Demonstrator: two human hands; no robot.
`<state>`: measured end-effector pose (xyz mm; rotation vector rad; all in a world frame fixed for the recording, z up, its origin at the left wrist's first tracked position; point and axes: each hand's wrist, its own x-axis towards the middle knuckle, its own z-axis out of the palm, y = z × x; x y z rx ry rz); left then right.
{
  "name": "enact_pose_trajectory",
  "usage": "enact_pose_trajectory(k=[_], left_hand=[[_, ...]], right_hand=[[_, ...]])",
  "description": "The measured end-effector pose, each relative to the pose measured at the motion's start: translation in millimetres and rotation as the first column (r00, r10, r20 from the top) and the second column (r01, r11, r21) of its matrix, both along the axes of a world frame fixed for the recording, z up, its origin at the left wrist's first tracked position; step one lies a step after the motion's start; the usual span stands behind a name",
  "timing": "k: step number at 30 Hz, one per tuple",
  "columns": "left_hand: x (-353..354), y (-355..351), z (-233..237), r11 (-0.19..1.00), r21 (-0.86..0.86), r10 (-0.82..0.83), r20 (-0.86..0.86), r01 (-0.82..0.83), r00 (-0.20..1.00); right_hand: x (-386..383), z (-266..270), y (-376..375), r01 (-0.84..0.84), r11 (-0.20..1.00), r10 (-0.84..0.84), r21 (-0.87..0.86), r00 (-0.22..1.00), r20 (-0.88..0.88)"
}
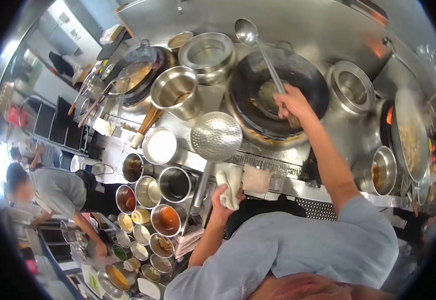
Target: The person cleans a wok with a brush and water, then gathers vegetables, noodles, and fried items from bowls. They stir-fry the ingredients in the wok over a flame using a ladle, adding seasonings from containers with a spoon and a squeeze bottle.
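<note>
My right hand (293,105) is closed round the handle of a long steel ladle (247,32), whose bowl is raised beyond the far left rim of a large black wok (305,80). A little liquid shows at the wok's bottom, partly behind the hand. In my left hand (221,200), at the stove's front edge, is a folded whitish cloth (230,181). A perforated steel skimmer (216,136) rests just left of the cloth, its handle pointing down toward the sauce pots. Beside the cloth lies a pinkish folded cloth (256,179).
Steel pots (207,52) stand left of the wok, another pot (353,86) to its right. A second wok (135,75) is at the far left; a pan of food (412,135) is at the right. Many sauce containers (168,220) fill the lower left, where a co-worker (60,190) reaches in.
</note>
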<state>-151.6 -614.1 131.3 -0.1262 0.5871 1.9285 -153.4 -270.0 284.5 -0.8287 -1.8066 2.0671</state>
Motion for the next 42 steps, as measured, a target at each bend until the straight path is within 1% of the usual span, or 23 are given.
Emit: enact_pose_trajectory(k=[2,3,4,8,9,10,11,12,13,14,18,20,24,26,28,30,34,36,37,38,40,41,42], left_hand=[[-6.8,-26.4,-19.6,0.998,-0.009,-0.055,0.055,0.055,0.997],[-9.3,-31.6,1.8,0.999,-0.041,0.001,0.013,0.000,1.000],[-15.4,-44.4,-11.3,0.999,0.041,-0.017,0.038,0.015,0.999],[-31.4,-68.1,-1.4,0.983,0.179,-0.002,0.159,-0.027,0.987],[-34.7,-70.5,4.8,0.980,0.198,-0.030,0.186,-0.007,0.982],[-38.5,-72.8,11.4,0.976,0.217,-0.063,0.213,0.016,0.975],[-43.2,-74.6,17.2,0.978,0.209,-0.070,0.228,0.021,0.971],[-49.4,-77.0,9.3,0.977,0.210,-0.081,0.233,0.031,0.969],[-55.0,-80.7,-4.2,0.972,0.220,-0.129,0.216,0.080,0.968],[-60.7,-81.0,-6.0,0.964,0.231,-0.177,0.200,0.129,0.964],[-95.2,-78.2,-4.5,0.962,0.076,-0.271,0.104,0.264,0.957],[-119.2,-79.4,1.0,0.933,0.019,-0.360,0.089,0.360,0.929],[-154.4,-58.0,24.1,0.870,-0.045,-0.490,0.027,0.490,0.872],[-163.8,-39.5,19.5,0.858,-0.014,-0.513,-0.110,0.514,0.852],[-159.6,-14.5,25.5,0.863,-0.011,-0.500,-0.148,0.505,0.853],[-152.0,8.2,32.7,0.870,0.001,-0.469,-0.308,0.494,0.827],[-124.1,42.4,30.9,0.845,0.016,-0.497,-0.341,0.534,0.798],[-107.6,47.4,15.0,0.762,-0.173,-0.632,-0.408,0.624,0.659],[-97.9,44.8,-3.2,0.759,-0.301,-0.639,-0.510,0.577,0.576],[-92.0,44.1,-13.9,0.770,-0.297,-0.628,-0.513,0.564,0.586],[-79.4,26.0,-25.5,0.478,-0.719,-0.862,-0.495,0.505,0.112],[-67.3,14.6,-21.2,0.463,-0.729,-0.873,-0.473,0.503,0.119],[-54.7,5.5,-13.7,0.429,-0.805,-0.894,-0.443,0.411,0.065]], right_hand=[[-79.1,-10.6,17.6,-0.072,0.965,0.046,0.251,0.993,0.108],[-114.8,-15.9,23.7,-0.085,0.938,0.039,0.336,0.989,0.142],[-147.0,-21.1,28.8,-0.097,0.903,0.026,0.418,0.985,0.172],[-241.9,-53.2,27.1,-0.102,0.836,-0.089,0.540,0.945,0.316],[-258.5,-62.5,27.5,-0.069,0.972,0.001,0.223,0.957,0.289],[-267.8,-64.0,23.8,-0.045,0.992,0.072,-0.122,0.969,0.234],[-269.3,-63.5,23.6,-0.069,0.941,0.096,-0.332,0.993,0.064],[-272.8,-65.2,26.4,-0.057,0.942,0.085,-0.332,0.994,0.070],[-274.9,-64.9,29.9,-0.022,0.743,-0.023,-0.669,0.998,-0.059],[-273.2,-61.2,29.0,-0.050,0.430,-0.176,-0.901,0.975,-0.138],[-227.8,-42.3,8.7,-0.171,0.386,-0.275,-0.907,0.916,-0.291],[-191.0,-18.5,1.4,-0.149,0.396,-0.321,-0.906,0.902,-0.289],[-103.9,16.4,-10.1,-0.207,0.468,-0.272,-0.859,0.891,-0.363],[-60.5,29.0,-16.0,-0.232,0.613,-0.138,-0.756,0.910,-0.391],[-14.8,44.0,-28.0,-0.183,0.673,-0.106,-0.716,0.935,-0.338],[25.2,55.6,-37.0,-0.035,0.768,-0.107,-0.640,0.977,-0.183],[84.9,57.3,-41.6,0.058,0.788,-0.090,-0.613,0.996,-0.022],[108.9,34.9,-35.8,0.063,0.685,-0.135,-0.726,0.990,-0.042],[120.7,20.3,-38.0,0.094,0.716,-0.175,-0.692,0.983,-0.048],[132.5,3.4,-44.6,0.168,0.886,-0.174,-0.433,0.984,0.024],[161.8,-28.7,-57.3,0.188,0.976,-0.174,-0.107,0.977,0.126],[181.9,-53.9,-61.4,0.181,0.975,-0.164,-0.131,0.978,0.132],[206.9,-81.9,-65.2,0.273,0.924,-0.340,0.268,0.908,0.245]])
